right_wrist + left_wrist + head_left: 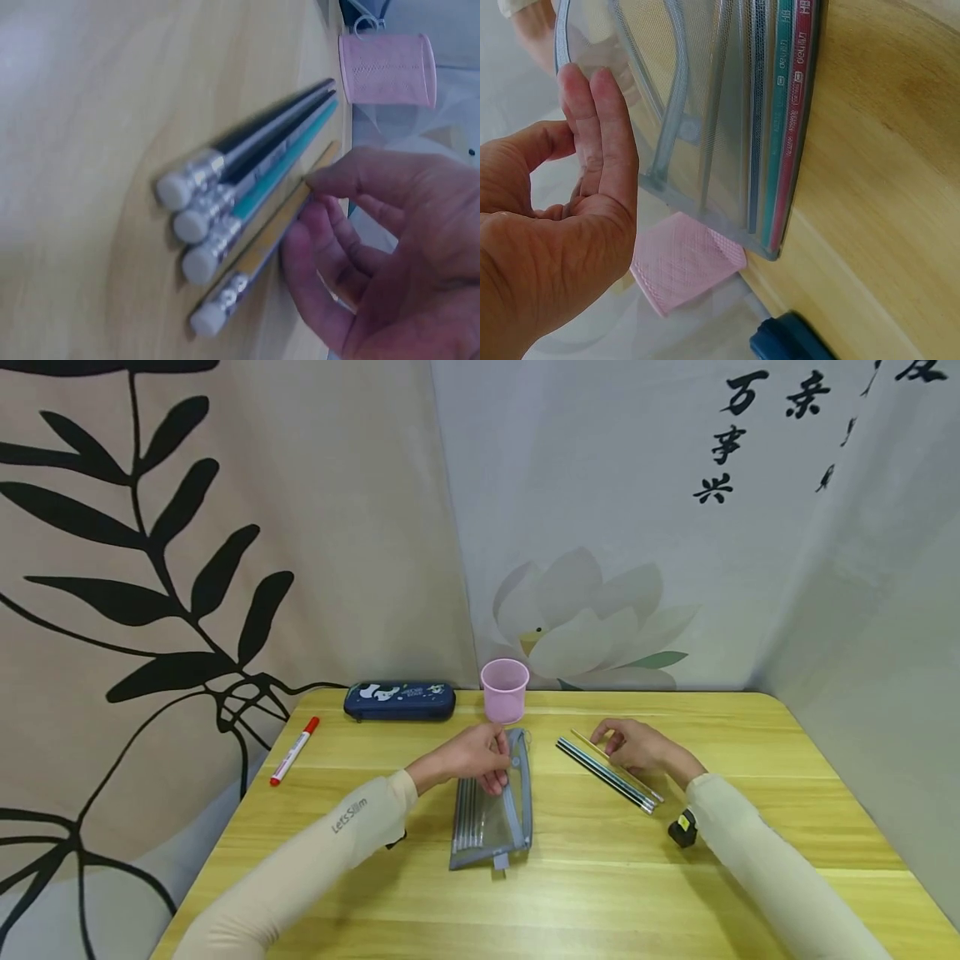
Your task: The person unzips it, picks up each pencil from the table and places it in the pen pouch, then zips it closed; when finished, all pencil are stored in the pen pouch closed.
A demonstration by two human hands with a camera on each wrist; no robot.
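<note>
A translucent grey pencil pouch (480,835) lies under my left hand (476,758), whose thumb and fingers pinch its upper opening edge. Through its mesh, a teal pencil (777,127) and a dark red pencil (796,112) show among several long items. To the right, my right hand (633,745) pinches a yellow pencil (274,229) between thumb and fingers; its white eraser end points away from the pink cup in the right wrist view. Close beside it lie a teal pencil (281,165) and two dark pencils (255,139), roughly side by side on the table.
Behind the pouch stands a pink mesh cup (505,693), with a dark blue pencil case (400,702) to its left. A white marker with red ends (294,752) lies near the left edge of the wooden table (600,893). Printed curtains hang behind.
</note>
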